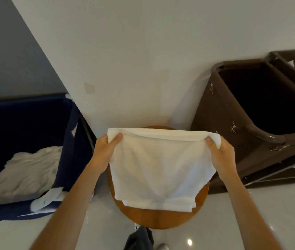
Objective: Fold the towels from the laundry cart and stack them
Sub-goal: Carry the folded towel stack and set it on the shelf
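Observation:
I hold a white towel (159,165) stretched out in front of me above a round wooden stool (154,219). My left hand (105,152) grips its upper left corner and my right hand (220,154) grips its upper right corner. The towel is folded over at the top and hangs down, with its lower edge resting on the stool. To the left, a dark blue laundry cart (25,112) contains crumpled white towels (27,170).
A brown laundry cart (247,120) stands at the right against the white wall, with a second brown one (294,58) behind it. A white cloth (43,201) drapes over the blue cart's near rim. Glossy pale floor surrounds the stool.

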{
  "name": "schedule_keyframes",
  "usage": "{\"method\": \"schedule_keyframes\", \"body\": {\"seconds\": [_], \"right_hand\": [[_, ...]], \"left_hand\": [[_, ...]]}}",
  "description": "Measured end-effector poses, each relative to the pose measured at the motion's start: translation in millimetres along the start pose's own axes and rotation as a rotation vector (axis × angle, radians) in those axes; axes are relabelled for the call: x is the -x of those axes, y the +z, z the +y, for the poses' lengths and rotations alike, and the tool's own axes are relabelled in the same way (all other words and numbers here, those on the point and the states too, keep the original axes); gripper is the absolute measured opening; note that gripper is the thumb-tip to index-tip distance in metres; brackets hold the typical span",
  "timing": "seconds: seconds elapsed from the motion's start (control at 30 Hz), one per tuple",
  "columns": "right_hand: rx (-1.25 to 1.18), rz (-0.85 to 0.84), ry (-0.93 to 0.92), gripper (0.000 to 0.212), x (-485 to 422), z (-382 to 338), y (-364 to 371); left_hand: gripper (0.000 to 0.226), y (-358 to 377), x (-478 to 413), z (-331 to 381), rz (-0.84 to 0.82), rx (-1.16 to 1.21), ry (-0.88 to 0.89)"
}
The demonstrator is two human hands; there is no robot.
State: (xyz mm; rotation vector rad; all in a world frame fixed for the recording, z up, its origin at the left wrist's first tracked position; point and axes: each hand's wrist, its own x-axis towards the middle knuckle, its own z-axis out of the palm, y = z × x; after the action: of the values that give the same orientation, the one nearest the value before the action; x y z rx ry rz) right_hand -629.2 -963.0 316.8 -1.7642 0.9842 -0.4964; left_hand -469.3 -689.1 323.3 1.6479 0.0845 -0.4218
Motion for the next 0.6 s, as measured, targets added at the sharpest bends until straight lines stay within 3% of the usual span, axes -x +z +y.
{"method": "schedule_keyframes", "body": {"seconds": [0.23, 0.33, 0.47, 0.6], "right_hand": [[0.096, -0.059, 0.12, 0.043, -60.1, 23.5, 41.2], [0.135, -0.083, 0.148, 0.04, -91.4, 30.6, 64.2], [0.208, -0.129, 0.173, 0.043, -126.9, 47.7, 91.4], [0.334, -0.241, 0.277, 0.043, -129.4, 85.4, 114.2]], "left_hand": [[0.023, 17.5, -83.4, -22.0, -0.051, -0.104, -0.109], [0.011, 28.3, -123.6, -34.0, -0.052, -0.148, -0.131], [0.015, 31.9, -172.6, -71.2, -0.009, -0.389, -0.094], [0.033, 21.8, -192.6, -134.7, -0.154, -0.577, -0.214]]}}
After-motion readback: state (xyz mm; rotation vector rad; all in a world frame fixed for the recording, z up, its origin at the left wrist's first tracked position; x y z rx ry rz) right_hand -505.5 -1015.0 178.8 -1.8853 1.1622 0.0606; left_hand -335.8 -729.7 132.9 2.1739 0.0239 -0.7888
